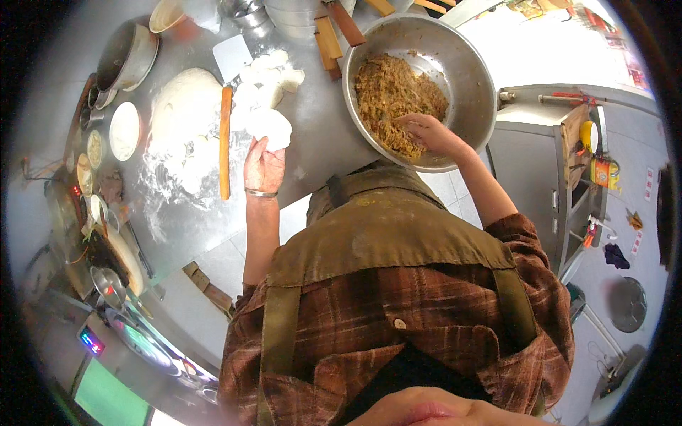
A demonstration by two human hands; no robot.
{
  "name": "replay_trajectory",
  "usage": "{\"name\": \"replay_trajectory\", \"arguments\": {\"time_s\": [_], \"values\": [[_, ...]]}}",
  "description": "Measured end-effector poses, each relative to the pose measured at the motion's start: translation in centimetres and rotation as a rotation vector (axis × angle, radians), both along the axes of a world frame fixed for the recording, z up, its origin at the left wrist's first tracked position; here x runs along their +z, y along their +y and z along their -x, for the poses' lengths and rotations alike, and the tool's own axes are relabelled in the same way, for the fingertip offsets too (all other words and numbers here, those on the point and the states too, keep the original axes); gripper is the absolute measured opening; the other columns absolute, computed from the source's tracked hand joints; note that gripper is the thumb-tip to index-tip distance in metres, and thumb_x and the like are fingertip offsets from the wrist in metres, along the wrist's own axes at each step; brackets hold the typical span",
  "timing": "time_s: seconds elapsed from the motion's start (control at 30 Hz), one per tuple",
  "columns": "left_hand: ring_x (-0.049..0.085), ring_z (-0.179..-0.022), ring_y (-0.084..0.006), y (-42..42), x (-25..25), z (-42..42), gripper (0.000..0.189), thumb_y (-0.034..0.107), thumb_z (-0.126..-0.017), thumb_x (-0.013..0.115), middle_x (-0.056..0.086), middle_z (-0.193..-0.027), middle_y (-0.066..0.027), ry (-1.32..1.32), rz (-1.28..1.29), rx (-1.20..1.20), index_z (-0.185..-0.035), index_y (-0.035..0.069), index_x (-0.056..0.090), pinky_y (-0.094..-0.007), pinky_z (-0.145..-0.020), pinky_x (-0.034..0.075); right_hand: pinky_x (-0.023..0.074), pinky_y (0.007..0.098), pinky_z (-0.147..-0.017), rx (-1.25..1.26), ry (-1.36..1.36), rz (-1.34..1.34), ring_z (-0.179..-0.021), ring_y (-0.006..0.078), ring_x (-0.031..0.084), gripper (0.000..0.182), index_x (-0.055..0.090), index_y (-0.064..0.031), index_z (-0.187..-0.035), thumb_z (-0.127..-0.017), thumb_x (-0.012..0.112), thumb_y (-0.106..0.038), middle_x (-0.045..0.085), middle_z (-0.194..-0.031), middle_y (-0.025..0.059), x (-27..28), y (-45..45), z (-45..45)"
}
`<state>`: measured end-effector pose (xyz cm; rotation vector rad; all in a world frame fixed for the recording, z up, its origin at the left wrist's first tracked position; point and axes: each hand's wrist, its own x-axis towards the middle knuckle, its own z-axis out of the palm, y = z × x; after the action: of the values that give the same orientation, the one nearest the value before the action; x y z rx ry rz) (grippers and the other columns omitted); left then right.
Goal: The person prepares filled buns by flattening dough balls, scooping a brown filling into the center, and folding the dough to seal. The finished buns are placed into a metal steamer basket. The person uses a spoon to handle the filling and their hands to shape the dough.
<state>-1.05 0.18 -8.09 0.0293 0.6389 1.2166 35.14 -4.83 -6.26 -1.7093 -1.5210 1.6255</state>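
My left hand (265,169) holds a thin round dough wrapper (272,130) by its near edge, above the steel worktop (314,154). On the right, my right hand (426,133) reaches over the rim of a large steel bowl (471,80). Its fingertips are sunk in a brown shredded filling (389,85), so whether they grip any of it is hidden. More dough wrappers (269,80) lie overlapped just beyond the held one. A wooden rolling pin (226,144) rests left of my left hand, beside a large mass of floured dough (186,106).
A white dough scraper (233,57) lies behind the wrappers. Wooden slats (327,40) sit against the bowl's left side. A white bowl (125,131) and a deep metal pot (128,58) stand at the left. A steel cabinet (525,160) is at my right.
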Motion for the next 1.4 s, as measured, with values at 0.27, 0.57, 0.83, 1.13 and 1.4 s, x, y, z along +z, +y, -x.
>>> {"name": "replay_trajectory", "arguments": {"time_s": [0.27,0.57,0.83,1.13,1.4], "values": [[0.048,-0.111,-0.0288,0.1,2.4,-4.6,0.037,0.002,-0.082,0.046,0.05,-0.119,-0.0163,-0.008,0.055,-0.095,-0.118,-0.003,0.042,-0.0437,-0.097,0.038,0.021,0.0191,-0.041,-0.425,0.538,0.282,-0.05,0.0044,0.028,0.032,0.049,-0.006,-0.119,-0.089,0.042,-0.013,0.03,-0.06,-0.0053,6.1,-0.1,-0.6],[0.048,-0.109,-0.0307,-1.1,3.6,-10.5,0.037,0.003,-0.083,0.041,0.047,-0.118,-0.0177,-0.147,0.1,-0.278,-0.12,-0.005,0.037,-0.0409,-0.093,0.043,0.0175,0.0181,-0.037,-0.432,0.928,0.319,-0.043,0.0038,0.025,0.034,0.045,-0.0075,-0.124,-0.09,0.041,-0.014,0.028,-0.056,-0.0059,8.0,-2.3,1.6],[0.047,-0.111,-0.0278,-1.2,5.4,-12.7,0.037,0.007,-0.087,0.036,0.046,-0.12,-0.0152,-0.108,0.092,-0.272,-0.122,-0.004,0.036,-0.0399,-0.095,0.04,0.0371,0.0228,-0.051,-0.14,-0.003,-0.544,-0.055,0.0088,0.041,0.035,0.049,-0.0117,-0.121,-0.086,0.047,-0.01,0.043,-0.062,0.0026,5.4,-2.7,4.3],[0.049,-0.109,-0.0251,-0.2,4.9,-12.1,0.035,0.024,-0.094,0.028,0.051,-0.116,-0.0115,-0.112,0.078,-0.221,-0.116,0.001,0.044,-0.039,-0.094,0.041,0.0495,0.0368,-0.053,0.014,-0.414,-0.677,-0.062,0.0287,0.06,0.04,0.049,-0.023,-0.12,-0.082,0.052,-0.012,0.062,-0.077,0.0118,5.3,-3.3,5.0],[0.045,-0.114,-0.0276,2.6,5.6,-9.0,0.041,0.03,-0.094,0.031,0.046,-0.123,-0.0122,0.068,-0.029,-0.062,-0.123,0.002,0.038,-0.0455,-0.097,0.036,0.0471,0.0447,-0.056,0.087,-0.678,-0.379,-0.063,0.0345,0.059,0.04,0.042,-0.0222,-0.123,-0.084,0.046,-0.016,0.06,-0.069,0.0166,2.7,-0.5,1.9]]}}
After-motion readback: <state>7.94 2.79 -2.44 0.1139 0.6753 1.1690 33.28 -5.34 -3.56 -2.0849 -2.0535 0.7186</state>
